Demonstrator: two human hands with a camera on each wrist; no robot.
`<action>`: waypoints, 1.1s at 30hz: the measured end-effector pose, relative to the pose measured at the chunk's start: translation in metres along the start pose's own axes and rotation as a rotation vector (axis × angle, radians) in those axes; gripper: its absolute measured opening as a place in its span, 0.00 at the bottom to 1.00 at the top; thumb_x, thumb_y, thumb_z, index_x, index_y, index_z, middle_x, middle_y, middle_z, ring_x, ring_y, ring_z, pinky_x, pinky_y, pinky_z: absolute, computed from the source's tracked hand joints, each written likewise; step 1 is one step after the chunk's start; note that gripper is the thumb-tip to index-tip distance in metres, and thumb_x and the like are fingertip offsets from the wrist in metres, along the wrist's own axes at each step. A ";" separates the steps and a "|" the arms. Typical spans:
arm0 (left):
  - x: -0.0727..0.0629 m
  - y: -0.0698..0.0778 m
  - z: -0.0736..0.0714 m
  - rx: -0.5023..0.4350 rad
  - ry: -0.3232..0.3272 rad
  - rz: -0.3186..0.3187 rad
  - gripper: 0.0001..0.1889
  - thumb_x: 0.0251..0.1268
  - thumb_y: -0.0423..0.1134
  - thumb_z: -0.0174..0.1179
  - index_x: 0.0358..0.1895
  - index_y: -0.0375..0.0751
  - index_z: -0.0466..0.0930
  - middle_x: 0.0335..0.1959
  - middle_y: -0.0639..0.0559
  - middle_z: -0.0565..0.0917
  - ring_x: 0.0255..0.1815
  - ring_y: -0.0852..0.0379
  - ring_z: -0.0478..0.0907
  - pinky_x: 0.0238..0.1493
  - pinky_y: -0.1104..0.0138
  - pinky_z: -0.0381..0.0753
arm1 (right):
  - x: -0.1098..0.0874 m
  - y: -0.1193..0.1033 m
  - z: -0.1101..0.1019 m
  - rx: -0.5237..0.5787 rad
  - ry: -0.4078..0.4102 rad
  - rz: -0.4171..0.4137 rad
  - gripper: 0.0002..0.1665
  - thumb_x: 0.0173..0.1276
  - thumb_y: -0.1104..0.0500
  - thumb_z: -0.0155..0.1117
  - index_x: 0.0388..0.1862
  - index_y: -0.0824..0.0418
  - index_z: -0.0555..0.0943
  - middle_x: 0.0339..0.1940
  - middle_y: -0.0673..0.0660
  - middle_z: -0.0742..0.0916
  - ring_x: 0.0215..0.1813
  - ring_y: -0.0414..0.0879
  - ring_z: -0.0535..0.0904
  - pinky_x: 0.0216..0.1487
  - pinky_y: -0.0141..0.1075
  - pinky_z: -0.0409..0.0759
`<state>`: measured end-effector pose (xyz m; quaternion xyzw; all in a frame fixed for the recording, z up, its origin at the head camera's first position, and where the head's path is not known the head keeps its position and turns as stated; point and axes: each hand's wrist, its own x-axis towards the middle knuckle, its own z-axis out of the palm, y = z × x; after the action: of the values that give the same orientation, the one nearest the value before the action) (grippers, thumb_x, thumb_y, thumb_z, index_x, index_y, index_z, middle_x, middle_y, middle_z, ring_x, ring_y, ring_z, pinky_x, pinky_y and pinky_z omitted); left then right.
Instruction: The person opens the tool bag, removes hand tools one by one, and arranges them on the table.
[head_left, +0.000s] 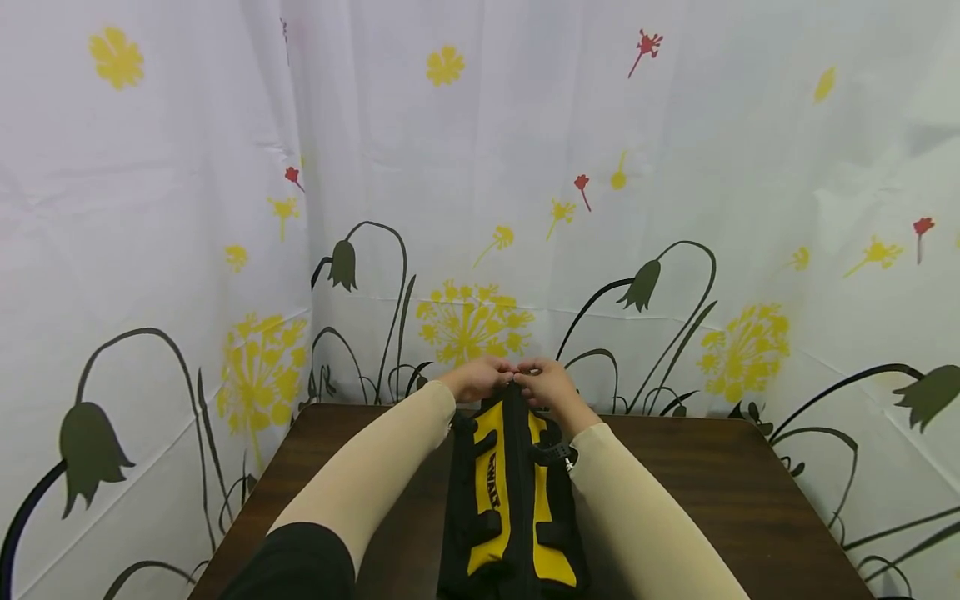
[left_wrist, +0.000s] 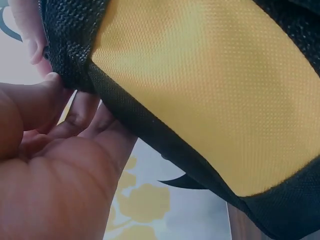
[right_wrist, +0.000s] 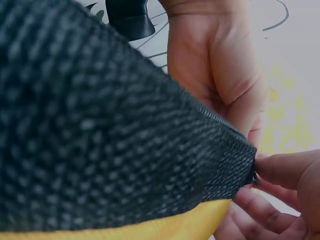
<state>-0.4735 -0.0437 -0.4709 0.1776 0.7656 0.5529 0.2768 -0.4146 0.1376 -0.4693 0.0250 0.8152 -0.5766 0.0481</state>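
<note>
A black and yellow tool bag (head_left: 491, 450) lies lengthwise on the table, with a black band running down its top. Both hands meet at its far end. My left hand (head_left: 480, 379) pinches the black corner (left_wrist: 72, 60) between thumb and fingers, as the left wrist view shows. From the other side, my right hand (head_left: 551, 385) pinches the tip of the bag where the zipper (right_wrist: 222, 120) ends. A small dark tab (right_wrist: 255, 178) shows by the right thumb in the right wrist view.
The dark wooden table (head_left: 675, 483) reaches back to a white curtain (head_left: 480, 167) printed with flowers. Black straps and loops (head_left: 483, 527) stick out from the bag's sides. Pale sleeves (head_left: 375, 458) cover both forearms.
</note>
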 end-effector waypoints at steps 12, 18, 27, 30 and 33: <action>0.004 -0.006 0.000 0.149 0.082 0.042 0.14 0.88 0.36 0.56 0.62 0.31 0.86 0.48 0.46 0.89 0.41 0.56 0.81 0.50 0.62 0.85 | -0.004 0.007 -0.001 0.075 0.120 -0.012 0.10 0.76 0.58 0.75 0.49 0.64 0.88 0.47 0.62 0.89 0.46 0.57 0.91 0.50 0.52 0.93; 0.009 -0.010 -0.004 0.130 0.084 0.044 0.14 0.88 0.37 0.56 0.61 0.32 0.86 0.49 0.45 0.89 0.42 0.56 0.83 0.48 0.64 0.86 | -0.004 0.011 -0.006 0.161 0.065 0.038 0.07 0.77 0.58 0.72 0.47 0.61 0.86 0.41 0.57 0.91 0.35 0.47 0.86 0.42 0.43 0.89; 0.012 -0.008 0.000 0.110 0.110 0.065 0.14 0.88 0.38 0.56 0.55 0.34 0.89 0.43 0.49 0.89 0.38 0.57 0.84 0.44 0.66 0.86 | 0.001 0.018 -0.016 0.454 -0.108 0.094 0.07 0.83 0.67 0.61 0.51 0.72 0.81 0.34 0.56 0.86 0.30 0.41 0.82 0.34 0.29 0.85; 0.013 -0.010 0.000 0.132 0.117 0.071 0.13 0.87 0.38 0.57 0.53 0.35 0.90 0.44 0.48 0.89 0.39 0.56 0.84 0.44 0.66 0.86 | -0.001 0.021 -0.017 0.449 -0.120 0.108 0.08 0.84 0.66 0.61 0.53 0.72 0.81 0.35 0.55 0.86 0.32 0.42 0.83 0.37 0.29 0.86; 0.013 -0.012 -0.001 0.176 0.134 0.076 0.13 0.87 0.39 0.58 0.51 0.37 0.90 0.44 0.48 0.89 0.40 0.55 0.84 0.44 0.65 0.87 | -0.003 0.022 -0.017 0.443 -0.138 0.117 0.08 0.84 0.66 0.63 0.54 0.70 0.82 0.36 0.56 0.87 0.33 0.42 0.84 0.39 0.30 0.87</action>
<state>-0.4842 -0.0408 -0.4848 0.1928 0.8206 0.5045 0.1870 -0.4108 0.1610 -0.4841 0.0427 0.6608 -0.7380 0.1303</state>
